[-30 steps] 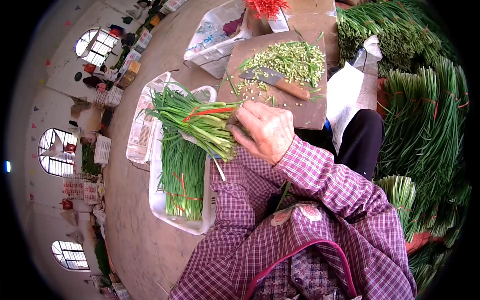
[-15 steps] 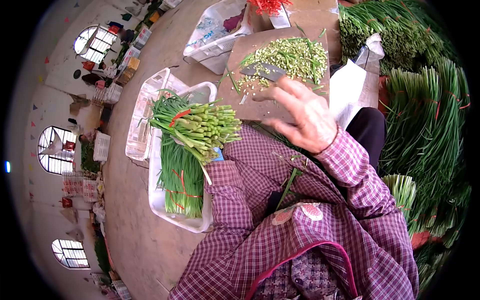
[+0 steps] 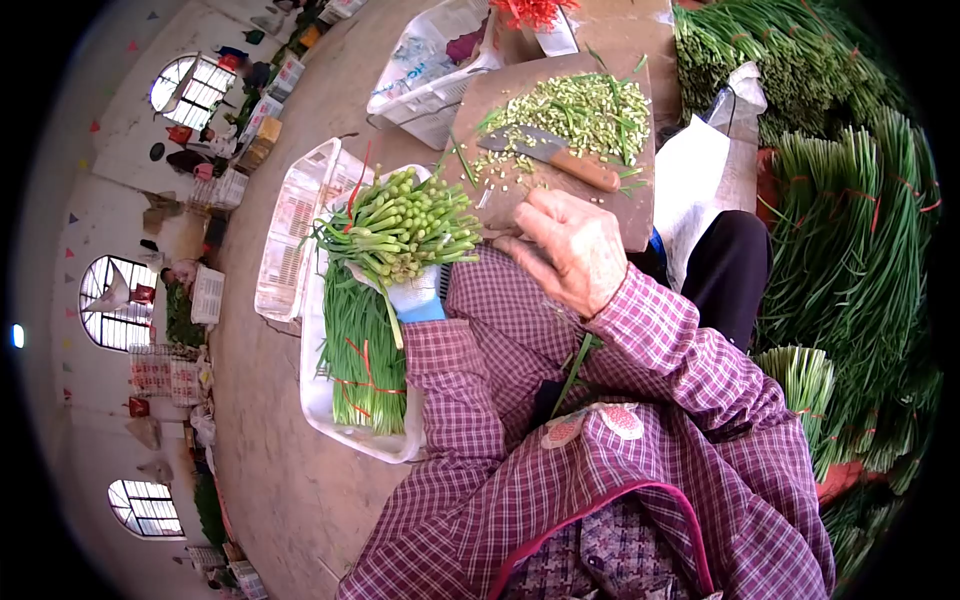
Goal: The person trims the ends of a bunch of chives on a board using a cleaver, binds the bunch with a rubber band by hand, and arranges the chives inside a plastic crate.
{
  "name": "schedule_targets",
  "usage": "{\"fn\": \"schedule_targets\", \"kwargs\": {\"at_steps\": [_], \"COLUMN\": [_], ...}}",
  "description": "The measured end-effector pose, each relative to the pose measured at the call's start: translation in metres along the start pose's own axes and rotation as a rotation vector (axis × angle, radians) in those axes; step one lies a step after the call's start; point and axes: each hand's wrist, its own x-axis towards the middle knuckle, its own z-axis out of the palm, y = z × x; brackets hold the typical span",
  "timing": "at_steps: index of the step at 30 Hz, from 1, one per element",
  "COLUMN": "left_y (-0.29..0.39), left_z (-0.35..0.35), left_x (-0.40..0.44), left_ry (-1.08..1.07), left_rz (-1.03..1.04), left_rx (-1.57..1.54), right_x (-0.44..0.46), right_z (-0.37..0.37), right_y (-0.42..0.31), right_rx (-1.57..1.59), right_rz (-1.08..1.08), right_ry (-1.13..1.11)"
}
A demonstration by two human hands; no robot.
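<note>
A bunch of garlic chives (image 3: 410, 225) rests in my left hand (image 3: 415, 297), its cut stem ends pointing right. That hand wears a whitish glove with a blue cuff and is mostly hidden beneath the bunch. A red tie (image 3: 358, 190) sticks up from the stems. My right hand (image 3: 572, 245), bare, hovers by the near edge of the cutting board (image 3: 470, 120), fingers bent and apart, nothing visible in them. On the board lies a knife (image 3: 565, 160) with a wooden handle, among chopped stem ends (image 3: 590, 110).
Below the left hand, a white basket (image 3: 315, 400) holds a tied chive bundle (image 3: 365, 370). Another white crate (image 3: 290, 240) stands beyond it. A crate with plastic bags (image 3: 425, 80) is beside the board. Several chive bundles (image 3: 840, 220) are piled at the right.
My right hand has drawn back from over the knife toward me, uncovering its handle. The bunch in my left hand has turned, and its red tie now stands up; more of the glove shows.
</note>
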Motion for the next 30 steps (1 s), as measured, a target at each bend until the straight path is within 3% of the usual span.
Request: {"fn": "schedule_targets", "kwargs": {"at_steps": [1, 3, 5, 7, 9, 11, 15, 16, 18, 20, 23, 25, 28, 30], "left_y": [-0.003, -0.014, -0.017, -0.016, -0.008, -0.004, -0.002, -0.006, 0.003, 0.005, 0.006, 0.005, 0.002, 0.003], "left_z": [-0.007, -0.033, -0.045, -0.042, -0.038, -0.031, -0.014, 0.017, 0.054, 0.041, 0.031, 0.043, 0.049, 0.042], "left_x": [0.001, 0.005, 0.018, 0.014, 0.009, 0.007, -0.002, -0.009, -0.017, -0.013, -0.009, -0.012, -0.014, -0.014], "left_ry": [0.000, -0.298, 0.089, -0.113, -0.299, -0.147, -0.168, 0.064, 0.176, 0.320, 0.322, 0.338, 0.338, 0.354], "left_rz": [0.001, -0.062, 0.018, 0.036, -0.072, -0.094, -0.159, 0.020, -0.028, -0.084, -0.037, -0.035, 0.008, -0.118], "left_rx": [0.000, -0.509, 0.040, -0.030, -0.396, -0.367, -0.555, -0.012, -0.004, -0.125, -0.209, -0.173, -0.016, -0.233], "right_x": [0.003, 0.010, 0.015, 0.019, 0.020, 0.020, 0.023, 0.025, 0.026, 0.023, 0.017, 0.013, 0.019, 0.024], "right_z": [0.004, 0.013, 0.016, 0.019, 0.025, 0.029, 0.027, 0.025, 0.019, -0.005, -0.042, -0.039, -0.014, 0.005], "right_y": [-0.005, -0.013, -0.016, -0.015, -0.010, -0.008, -0.008, -0.004, 0.007, 0.023, 0.025, 0.020, 0.002, 0.000], "right_rx": [-0.006, 0.032, 0.013, -0.008, -0.062, -0.041, -0.047, -0.047, -0.130, -0.195, -0.089, 0.006, -0.027, -0.034], "right_rz": [-0.046, -0.077, -0.083, -0.089, -0.118, -0.136, -0.137, -0.139, -0.132, -0.023, 0.093, 0.056, 0.055, 0.030], "right_ry": [0.008, 0.043, 0.040, 0.036, 0.046, 0.060, 0.092, 0.092, 0.201, 0.212, 0.114, -0.013, 0.018, 0.030]}}
